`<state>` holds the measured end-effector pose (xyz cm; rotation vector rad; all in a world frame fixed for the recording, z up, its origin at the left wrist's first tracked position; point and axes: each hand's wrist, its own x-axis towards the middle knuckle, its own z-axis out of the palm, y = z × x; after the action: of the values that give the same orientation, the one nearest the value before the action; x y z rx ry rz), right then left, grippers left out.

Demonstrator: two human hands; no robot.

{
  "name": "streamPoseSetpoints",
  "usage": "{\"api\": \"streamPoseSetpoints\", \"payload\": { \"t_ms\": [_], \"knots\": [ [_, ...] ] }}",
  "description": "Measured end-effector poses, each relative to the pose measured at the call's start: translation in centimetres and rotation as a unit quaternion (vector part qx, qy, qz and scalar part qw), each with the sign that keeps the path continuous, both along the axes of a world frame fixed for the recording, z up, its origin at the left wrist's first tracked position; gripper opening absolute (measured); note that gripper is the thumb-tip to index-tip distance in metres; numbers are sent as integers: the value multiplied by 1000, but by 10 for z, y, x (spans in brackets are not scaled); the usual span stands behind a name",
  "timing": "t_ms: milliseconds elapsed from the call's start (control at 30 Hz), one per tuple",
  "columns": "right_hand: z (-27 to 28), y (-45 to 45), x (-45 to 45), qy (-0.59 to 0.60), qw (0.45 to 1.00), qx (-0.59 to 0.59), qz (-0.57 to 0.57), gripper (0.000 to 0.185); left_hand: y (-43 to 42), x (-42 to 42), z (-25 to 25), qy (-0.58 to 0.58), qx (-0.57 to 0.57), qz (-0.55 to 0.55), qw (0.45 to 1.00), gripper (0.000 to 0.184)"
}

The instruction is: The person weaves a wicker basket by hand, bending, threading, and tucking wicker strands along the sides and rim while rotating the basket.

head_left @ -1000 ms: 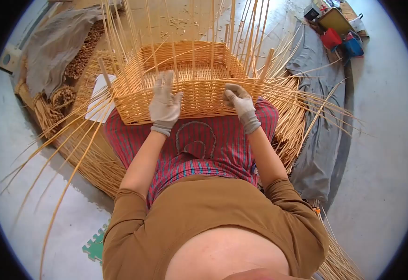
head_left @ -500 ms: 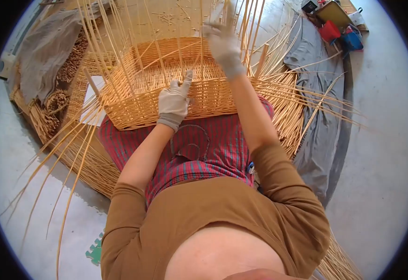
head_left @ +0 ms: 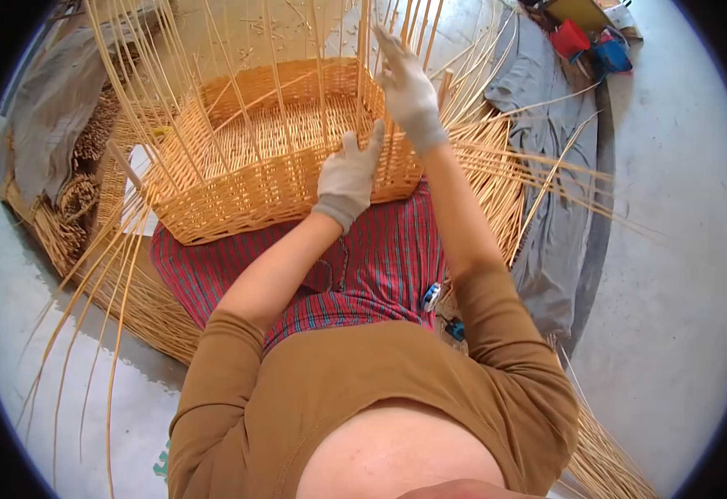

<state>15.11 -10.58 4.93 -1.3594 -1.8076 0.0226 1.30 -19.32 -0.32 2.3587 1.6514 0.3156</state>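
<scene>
A partly woven wicker basket (head_left: 247, 195) rests across my lap, with tall upright willow rods (head_left: 279, 91) standing from its walls. My gloved left hand (head_left: 347, 176) grips the near wall toward its right end, thumb pointing up beside a rod; some of its fingertips are hidden behind the weave. Above the basket's right end, my gloved right hand (head_left: 412, 93) is raised beside the upright rods, fingers stretched upward and apart from the thumb. No rod shows clearly held in it.
Loose willow rods (head_left: 497, 179) fan out at the right over grey cloth (head_left: 546, 191). Long rod ends (head_left: 89, 349) stick out at the lower left. Bundled rods (head_left: 72, 204) lie at the left. Red (head_left: 569, 40) and blue containers (head_left: 611, 55) stand at the upper right.
The basket has shifted left in view, its right end turned slightly. My left hand has moved right along the near wall. My right hand, blurred before, now sits slightly lower.
</scene>
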Motion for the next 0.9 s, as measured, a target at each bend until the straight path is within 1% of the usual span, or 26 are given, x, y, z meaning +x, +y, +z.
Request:
{"api": "streamPoseSetpoints", "payload": {
  "t_ms": [33, 67, 100, 133, 167, 200, 233, 267, 300, 333, 367, 400, 433, 467, 500, 533, 567, 633, 667, 700, 767, 800, 833, 867, 900],
  "knots": [
    [-1, 3, 0, -98, 995, 3, -18, 50, -3, -1, 4, 5, -9, -4, 1000, 77],
    [0, -2, 13, 139, 989, -34, 45, 49, 1, -1, 11, 31, -34, 0, 999, 74],
    [-1, -15, 31, 241, 969, -49, 36, 49, 10, 1, 18, 51, -56, 9, 997, 71],
    [-1, -28, 49, 344, 937, -53, 27, 48, 13, 5, 18, 58, -72, 19, 995, 63],
    [-13, -71, 66, 319, 945, -42, -57, 48, 6, 7, 15, 51, -80, 18, 995, 63],
    [-36, -103, 77, 343, 922, -115, -136, 45, 9, 11, 15, 56, -65, 23, 996, 58],
    [-54, -124, 86, 367, 885, -183, -221, 43, 11, 15, 15, 63, -49, 21, 997, 53],
    [-44, -129, 79, 363, 885, -183, -229, 43, 13, 11, 13, 7, -86, 21, 996, 53],
    [-25, -130, 56, 375, 899, -181, -133, 47, 12, 10, 14, 7, -92, 18, 996, 53],
    [-17, -133, 37, 388, 904, -177, -37, 52, 11, 8, 17, -51, -120, 44, 990, 52],
    [-28, -123, 31, 392, 902, -176, -41, 52, 13, 6, 22, -109, -143, 71, 981, 53],
    [-44, -99, 30, 245, 944, -219, -29, 65, 19, 8, 28, -81, -176, 81, 978, 48],
    [-55, -83, 29, 88, 963, -255, -15, 78, 26, 6, 25, -83, -170, 84, 978, 48],
    [-61, -80, 28, 83, 965, -248, -8, 78, 33, 3, 16, -143, -187, 64, 970, 41],
    [-65, -72, 27, 3, 967, -255, -7, 92, 39, 2, 7, -207, -203, 47, 956, 36],
    [-60, -65, 25, -79, 962, -261, -6, 106, 38, 3, 2, -263, -192, 58, 944, 32],
    [-56, -63, 26, -89, 960, -265, 4, 106, 34, 4, -6, -271, -195, 70, 940, 32],
    [-33, -56, 24, -27, 903, -429, -7, 118, 33, 3, -16, -326, -150, 46, 932, 34],
    [-32, -58, 22, -54, 927, -371, 1, 114, 38, 4, -25, -275, -125, 13, 953, 41],
    [-31, -65, 20, -55, 926, -373, 0, 114, 31, -1, -14, -276, -127, 13, 953, 41],
    [-29, -71, 10, -62, 931, -345, -103, 104, 11, -23, 24, -238, -170, -15, 956, 47],
    [-55, -75, 20, -41, 944, -307, -118, 96, -5, -31, 16, -385, -140, -39, 911, 49],
    [-77, -83, 19, 36, 942, -279, -181, 82, -22, -46, 2, -517, -105, -59, 847, 51],
    [-60, -103, -13, 319, 928, -173, -86, 71, -37, -71, -8, -587, -114, -52, 800, 47],
    [-62, -113, -29, 220, 966, -90, -103, 62, -44, -102, -30, -571, -104, -32, 814, 47]
  ]
}}
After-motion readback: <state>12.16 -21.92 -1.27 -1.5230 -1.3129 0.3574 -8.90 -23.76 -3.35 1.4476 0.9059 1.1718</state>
